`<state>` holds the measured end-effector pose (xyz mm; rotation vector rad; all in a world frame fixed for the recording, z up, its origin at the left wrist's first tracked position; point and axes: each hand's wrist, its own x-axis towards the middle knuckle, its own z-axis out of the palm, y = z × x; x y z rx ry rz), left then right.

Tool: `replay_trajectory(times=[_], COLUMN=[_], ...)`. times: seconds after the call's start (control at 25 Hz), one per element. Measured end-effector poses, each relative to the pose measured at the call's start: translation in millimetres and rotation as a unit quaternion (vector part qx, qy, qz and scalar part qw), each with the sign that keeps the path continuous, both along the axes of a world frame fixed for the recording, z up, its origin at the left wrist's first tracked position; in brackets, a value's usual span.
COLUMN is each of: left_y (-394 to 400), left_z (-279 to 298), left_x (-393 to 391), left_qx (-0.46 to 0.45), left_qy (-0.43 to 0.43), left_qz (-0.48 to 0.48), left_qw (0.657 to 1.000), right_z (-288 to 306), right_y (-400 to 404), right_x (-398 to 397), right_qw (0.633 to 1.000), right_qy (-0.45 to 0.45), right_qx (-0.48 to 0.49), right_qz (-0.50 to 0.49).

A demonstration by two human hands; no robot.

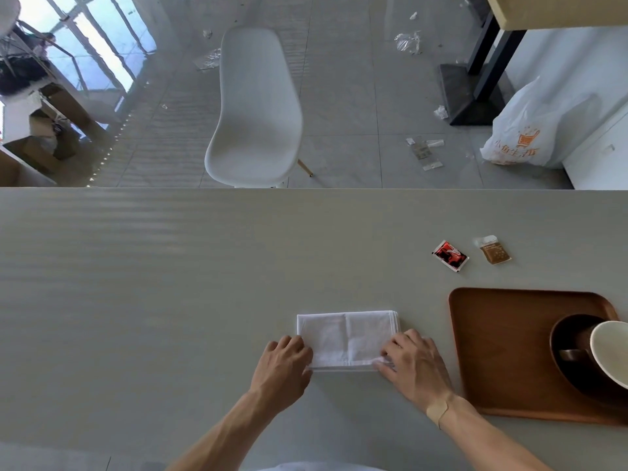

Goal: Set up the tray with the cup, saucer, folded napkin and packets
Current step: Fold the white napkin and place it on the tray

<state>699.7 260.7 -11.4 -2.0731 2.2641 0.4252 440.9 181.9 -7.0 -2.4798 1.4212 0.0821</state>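
Observation:
A white folded napkin (343,336) lies flat on the grey table. My left hand (287,363) pinches its near left corner with curled fingers. My right hand (413,363) pinches its near right corner. To the right sits a brown wooden tray (492,334) holding a dark saucer (564,372), and on that saucer a cup (610,348) with a white inside, cut off by the frame edge. A red packet (449,255) and a brown packet (494,250) lie on the table beyond the tray.
The table's far edge (306,189) runs across the middle of the view. Behind it stands a white chair (255,110) on a tiled floor with scraps of litter. A white plastic bag (530,130) sits at the right by a dark table base.

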Motion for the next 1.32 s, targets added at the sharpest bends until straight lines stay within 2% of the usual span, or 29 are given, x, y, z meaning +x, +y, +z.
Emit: replay_trajectory(times=[0.12, 0.24, 0.4, 0.48, 0.72, 1.32], left_y=[-15, -36, -52, -52, -46, -24], left_z=[1, -5, -17, -25, -44, -51], left_x=[-11, -25, -40, -46, -51, 5], left_qx=[-0.07, -0.123, -0.067, -0.05, -0.04, 0.005], left_qy=[0.007, 0.018, 0.003, 0.022, 0.06, -0.008], left_qz=[-0.013, -0.009, 0.037, 0.031, 0.013, 0.007], left_qw=[0.997, 0.992, 0.997, 0.998, 0.997, 1.0], right_z=[1, -5, -18, -27, -45, -48], right_y=[-2, -15, -24, -26, -28, -28], right_x=[17, 37, 52, 53, 44, 9], right_qw=[0.996, 0.994, 0.997, 0.997, 0.998, 0.998], right_qy=[-0.053, -0.045, 0.032, 0.054, 0.052, 0.068], right_qx=[-0.07, -0.095, -0.063, -0.045, -0.006, -0.003], right_qz=[-0.006, 0.015, 0.029, 0.035, 0.035, -0.008])
